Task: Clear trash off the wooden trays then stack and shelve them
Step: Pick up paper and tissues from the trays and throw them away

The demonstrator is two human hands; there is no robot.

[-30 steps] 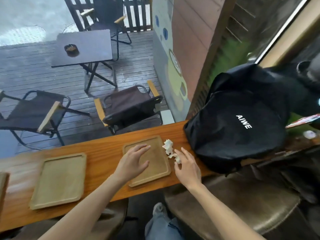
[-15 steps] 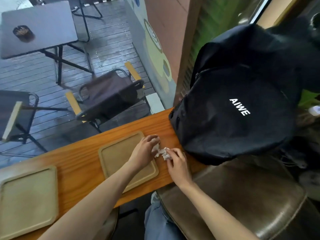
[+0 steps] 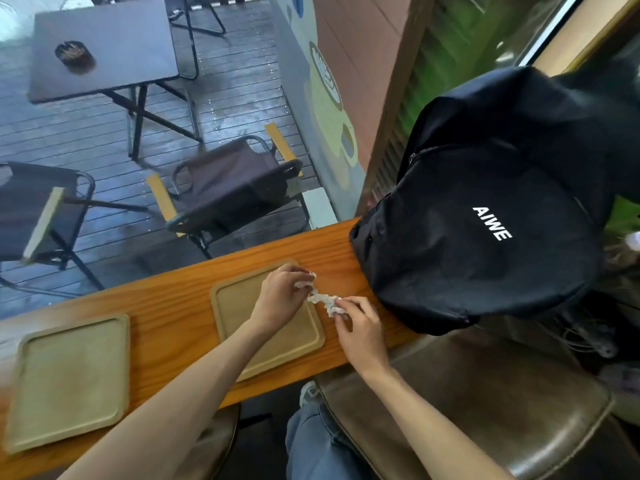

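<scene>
The trash-clearing step is in hand. A crumpled white paper napkin (image 3: 323, 301) sits at the right edge of the nearer rectangular wooden tray (image 3: 242, 306) on the long orange-brown wooden table (image 3: 173, 303). The left hand (image 3: 282, 296) pinches its upper end in a narrow grip; the right hand (image 3: 360, 327) pinches the lower end likewise. Next, I judge, the napkin must be lifted away. A second rectangular wooden tray (image 3: 69, 379) lies well apart, bare.

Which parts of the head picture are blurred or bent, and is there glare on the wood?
Head view: the left tray and the frame's left edge are smeared; the wide lens curves the counter; light is soft, without hard shadows; no strong glare on the wood; both hands and the tissue look fairly sharp.
</scene>
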